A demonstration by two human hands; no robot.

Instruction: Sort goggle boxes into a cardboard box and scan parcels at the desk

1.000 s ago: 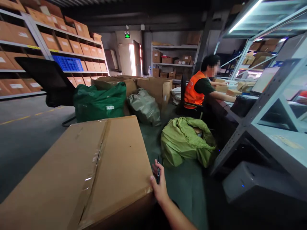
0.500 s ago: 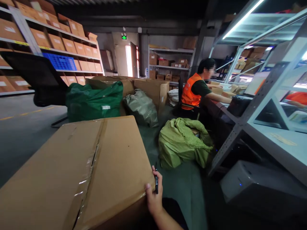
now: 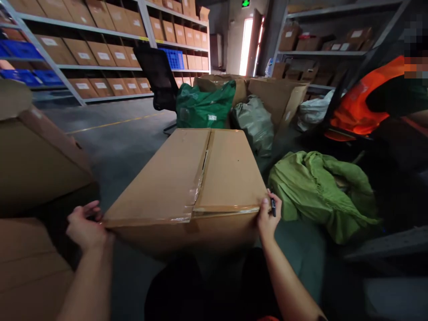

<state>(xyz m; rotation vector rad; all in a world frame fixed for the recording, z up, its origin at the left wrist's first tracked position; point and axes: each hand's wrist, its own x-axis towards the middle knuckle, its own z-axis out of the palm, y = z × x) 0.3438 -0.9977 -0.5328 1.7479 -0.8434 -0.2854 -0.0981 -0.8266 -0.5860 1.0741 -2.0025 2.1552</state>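
Note:
A large taped cardboard box (image 3: 187, 178) lies in front of me, its top seam running away from me. My left hand (image 3: 85, 225) grips its near left corner, fingers curled against the side. My right hand (image 3: 267, 216) presses on the near right corner with the thumb on the top edge, and a black pen (image 3: 273, 206) is pinched upright in its fingers.
Two more cardboard boxes (image 3: 36, 156) stand at my left. A light green sack (image 3: 321, 191), a dark green bag (image 3: 203, 104), a grey bag (image 3: 256, 122) and an open carton (image 3: 281, 96) sit beyond. A person in an orange vest (image 3: 364, 102) sits at right. Shelving (image 3: 100, 49) lines the left wall.
The view swung left and down. My left hand has come into sight on the box's left corner, and the box now sits squarely before me. My right hand stays at its right corner with the pen.

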